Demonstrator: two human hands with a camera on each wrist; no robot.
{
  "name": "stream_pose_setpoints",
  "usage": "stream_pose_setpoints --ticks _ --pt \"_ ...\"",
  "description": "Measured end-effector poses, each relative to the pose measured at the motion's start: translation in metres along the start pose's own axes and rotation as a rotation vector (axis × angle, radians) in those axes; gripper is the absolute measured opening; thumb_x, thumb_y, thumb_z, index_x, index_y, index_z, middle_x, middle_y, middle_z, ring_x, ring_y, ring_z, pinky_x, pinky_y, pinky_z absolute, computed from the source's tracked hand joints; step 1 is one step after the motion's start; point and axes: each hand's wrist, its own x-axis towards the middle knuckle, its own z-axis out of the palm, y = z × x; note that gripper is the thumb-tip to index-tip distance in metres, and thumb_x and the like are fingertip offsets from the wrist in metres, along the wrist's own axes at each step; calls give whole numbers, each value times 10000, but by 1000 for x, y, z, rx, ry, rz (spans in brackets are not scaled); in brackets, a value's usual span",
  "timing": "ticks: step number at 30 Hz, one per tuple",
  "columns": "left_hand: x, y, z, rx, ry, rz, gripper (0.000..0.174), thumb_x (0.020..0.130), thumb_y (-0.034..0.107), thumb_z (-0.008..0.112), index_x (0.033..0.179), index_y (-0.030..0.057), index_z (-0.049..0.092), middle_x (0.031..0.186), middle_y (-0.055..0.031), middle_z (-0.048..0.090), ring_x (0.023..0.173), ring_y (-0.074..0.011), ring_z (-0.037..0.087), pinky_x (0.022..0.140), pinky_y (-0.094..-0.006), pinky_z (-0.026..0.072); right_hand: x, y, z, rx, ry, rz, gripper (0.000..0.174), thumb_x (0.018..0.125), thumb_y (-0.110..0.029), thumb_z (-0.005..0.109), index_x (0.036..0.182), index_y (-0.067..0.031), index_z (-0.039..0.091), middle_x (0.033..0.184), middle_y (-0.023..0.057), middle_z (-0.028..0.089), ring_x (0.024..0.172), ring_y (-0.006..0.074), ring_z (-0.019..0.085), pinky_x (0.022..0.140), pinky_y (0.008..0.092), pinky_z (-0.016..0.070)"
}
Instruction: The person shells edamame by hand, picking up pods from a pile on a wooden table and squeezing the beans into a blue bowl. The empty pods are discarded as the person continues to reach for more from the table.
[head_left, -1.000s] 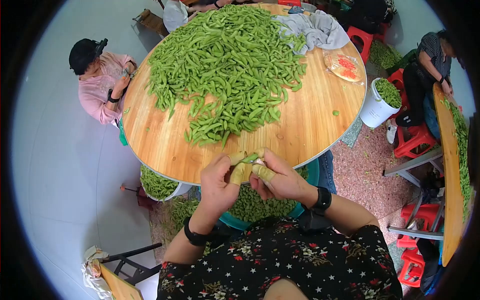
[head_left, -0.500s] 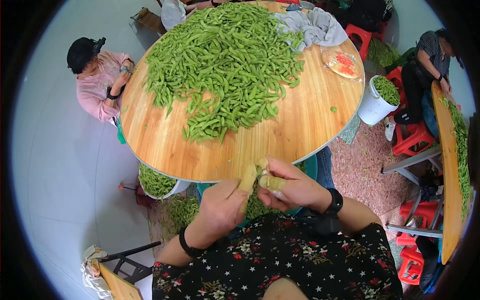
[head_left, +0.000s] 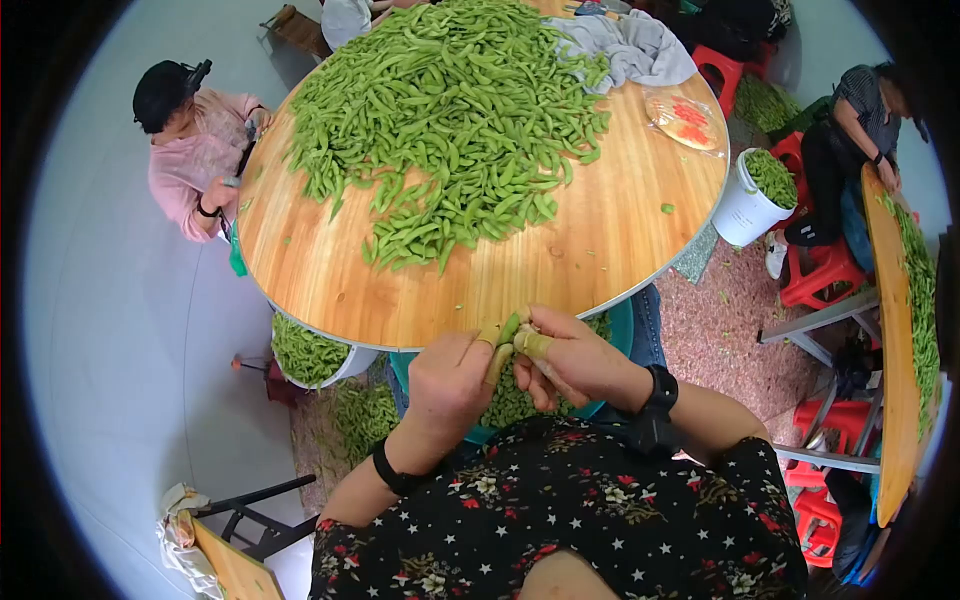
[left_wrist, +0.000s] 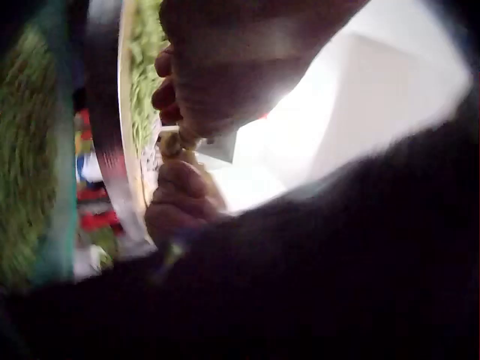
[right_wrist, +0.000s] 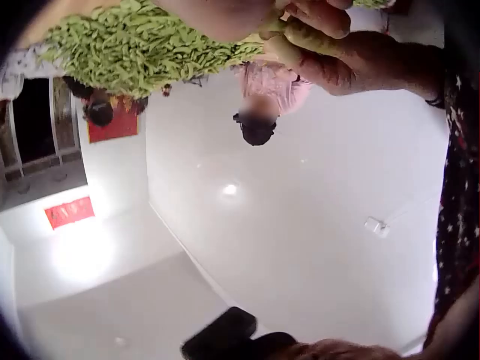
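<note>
A green soybean pod [head_left: 509, 327] stands nearly upright between my two hands at the table's near edge. My left hand [head_left: 448, 388] pinches it from one side, with yellowish covers on the thumb and forefinger. From the other side, my right hand [head_left: 582, 366] pinches the pod with its covered thumb and forefinger, the other fingers curled below. Under the hands sits a teal basin [head_left: 622, 330] of shelled green beans [head_left: 520, 408]. A large heap of pods [head_left: 450, 120] covers much of the round wooden table [head_left: 320, 290]. Both wrist views show the hands close together, the left one blurred.
White buckets of pods stand at the right [head_left: 745, 215] and under the table's left side [head_left: 355, 368]. A grey cloth [head_left: 640, 50] and a bagged round item [head_left: 686, 122] lie on the table. A person in pink [head_left: 195, 155] sits at the left, another [head_left: 850, 140] at the right.
My hands dipped below the table edge, then rose slightly and drew together, with a pod now showing upright between them. The person in pink has moved their hands apart.
</note>
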Motion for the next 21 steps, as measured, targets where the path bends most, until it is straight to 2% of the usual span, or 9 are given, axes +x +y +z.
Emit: stream_pose_setpoints --ticks 2,5,8,14,16,17,19,20,21 --pt "2 8 0 55 -36 -46 138 747 62 659 812 27 543 684 -112 536 576 -297 542 502 -387 447 -4 -4 5 -75 19 -28 141 992 -167 371 1031 -52 444 705 71 572 444 139 548 343 244 399" --pt "-4 8 8 27 -29 -90 170 755 54 631 738 40 463 654 -126 493 576 -319 540 512 -402 446 -8 -7 6 -150 42 -19 130 978 -149 370 1000 -47 448 699 69 571 432 136 538 314 250 375" --pt "-11 2 19 -116 7 -209 94 782 33 588 810 13 500 672 -162 502 595 -355 543 530 -421 440 -7 -6 4 -140 27 2 126 972 -141 373 983 -53 462 681 60 564 422 131 528 291 254 351" --pt "-28 -7 29 -459 -59 -527 167 816 14 548 981 -5 529 751 -214 545 698 -426 571 584 -438 446 -5 6 -8 -191 18 0 116 958 -175 453 963 -62 481 674 40 570 418 112 495 331 248 356" --pt "-30 -6 27 -408 -84 -484 182 815 3 544 996 1 526 776 -216 549 725 -430 570 608 -442 451 0 9 -16 -520 -2 -121 147 950 -176 529 978 -34 502 647 45 536 449 117 505 387 278 377" --pt "-31 -5 26 -358 -111 -443 198 814 -9 539 1010 7 522 801 -218 553 752 -434 569 632 -447 456 1 11 -16 -517 -7 -120 147 950 -176 529 978 -34 502 647 45 536 449 117 505 387 278 377" --pt "-28 -4 22 -324 -139 -413 205 815 -15 537 1018 5 517 825 -220 553 773 -433 567 649 -451 456 3 14 -15 -876 203 -479 181 890 -160 618 945 -15 524 696 102 534 583 205 571 516 347 440" --pt "-26 -3 20 -292 -165 -380 212 816 -22 534 1026 2 512 848 -223 553 795 -433 564 667 -455 456 6 16 -16 -877 203 -479 181 890 -160 618 945 -15 524 696 102 534 583 205 571 516 347 440" --pt "-24 0 17 -292 -164 -380 212 816 -22 534 1026 2 512 848 -223 553 795 -433 564 667 -455 456 11 20 -17 -933 217 -638 210 848 -154 652 938 -9 530 737 129 530 665 261 572 582 374 444"
